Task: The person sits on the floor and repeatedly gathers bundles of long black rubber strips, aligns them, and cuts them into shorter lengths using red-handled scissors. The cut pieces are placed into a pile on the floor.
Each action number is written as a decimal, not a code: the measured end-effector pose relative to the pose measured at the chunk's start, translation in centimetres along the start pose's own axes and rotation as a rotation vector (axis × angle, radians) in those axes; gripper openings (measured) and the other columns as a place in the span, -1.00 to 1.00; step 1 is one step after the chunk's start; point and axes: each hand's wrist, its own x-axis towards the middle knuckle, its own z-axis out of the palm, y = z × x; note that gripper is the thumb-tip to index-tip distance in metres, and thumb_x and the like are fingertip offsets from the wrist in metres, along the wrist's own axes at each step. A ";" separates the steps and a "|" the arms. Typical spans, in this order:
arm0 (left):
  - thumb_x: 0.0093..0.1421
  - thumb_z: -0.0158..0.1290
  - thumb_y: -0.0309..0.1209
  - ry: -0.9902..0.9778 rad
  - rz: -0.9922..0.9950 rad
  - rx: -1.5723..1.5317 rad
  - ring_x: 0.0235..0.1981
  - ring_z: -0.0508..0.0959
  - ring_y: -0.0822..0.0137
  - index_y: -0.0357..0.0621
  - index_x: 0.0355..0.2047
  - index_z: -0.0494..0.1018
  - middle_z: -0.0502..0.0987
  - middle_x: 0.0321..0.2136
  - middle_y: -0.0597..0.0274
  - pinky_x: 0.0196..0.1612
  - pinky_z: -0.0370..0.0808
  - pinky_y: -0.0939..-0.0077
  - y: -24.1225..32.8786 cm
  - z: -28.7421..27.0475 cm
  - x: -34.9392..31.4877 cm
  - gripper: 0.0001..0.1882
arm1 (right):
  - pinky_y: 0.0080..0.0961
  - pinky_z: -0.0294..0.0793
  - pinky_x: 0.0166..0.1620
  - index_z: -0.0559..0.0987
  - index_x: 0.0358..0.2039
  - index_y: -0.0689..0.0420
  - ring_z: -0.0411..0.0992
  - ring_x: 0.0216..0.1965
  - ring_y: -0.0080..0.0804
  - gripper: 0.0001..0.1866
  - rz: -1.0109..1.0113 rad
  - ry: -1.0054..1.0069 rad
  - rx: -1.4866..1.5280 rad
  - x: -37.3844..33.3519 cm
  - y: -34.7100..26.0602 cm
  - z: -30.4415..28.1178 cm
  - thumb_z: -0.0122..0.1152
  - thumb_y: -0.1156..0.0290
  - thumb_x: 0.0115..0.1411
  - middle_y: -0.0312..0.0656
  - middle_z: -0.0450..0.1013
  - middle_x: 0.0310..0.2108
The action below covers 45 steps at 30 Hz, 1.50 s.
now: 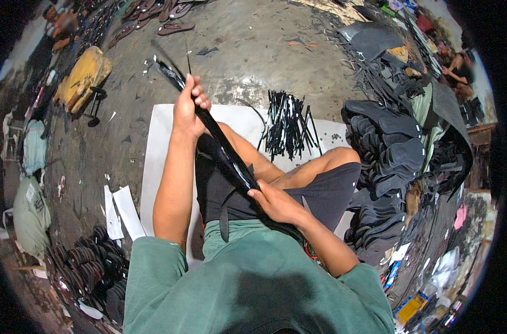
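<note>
– Grey floor, white sheet. Left hand?
– Curled tight round the upper part of the black strips.
– Right hand?
– Gripping them lower, thumb uppermost; strung aslant between both grips.
– Past right fingers?
– Similar pile ahead, dark soles farther right.
</note>
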 end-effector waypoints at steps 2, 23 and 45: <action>0.35 0.03 -0.12 0.005 0.090 0.015 -0.67 0.26 0.64 -0.07 -0.20 0.38 0.26 -0.62 0.53 -0.62 0.28 0.74 1.7 3.3 0.4 -0.72 | -0.01 0.36 -0.11 0.31 -0.14 0.27 0.39 -0.15 0.33 -0.62 -0.018 -0.006 0.025 0.8 0.0 -0.3 -0.16 0.13 0.45 0.31 0.41 -0.28; 0.43 -0.15 -0.04 -0.362 0.166 0.279 -0.68 0.18 0.64 -0.20 -0.15 0.39 0.21 -0.58 0.50 -0.63 0.14 0.71 2.2 12.6 -6.7 -0.57 | -0.31 0.33 0.19 0.28 0.25 0.29 0.40 0.15 -0.14 -0.46 -0.114 0.294 -0.049 -5.6 -3.3 -7.8 0.11 0.31 0.34 0.11 0.42 0.09; 0.45 -0.13 -0.25 -0.945 -0.039 0.507 -0.58 0.20 0.65 -0.14 -0.23 0.32 0.24 -0.55 0.48 -0.56 0.19 0.71 -0.2 20.1 -12.6 -0.78 | -0.53 0.53 -0.08 0.53 0.11 0.15 0.57 -0.11 -0.44 -0.55 -0.791 0.598 -0.316 -6.0 -22.0 -19.5 0.22 0.67 0.19 -0.05 0.60 -0.14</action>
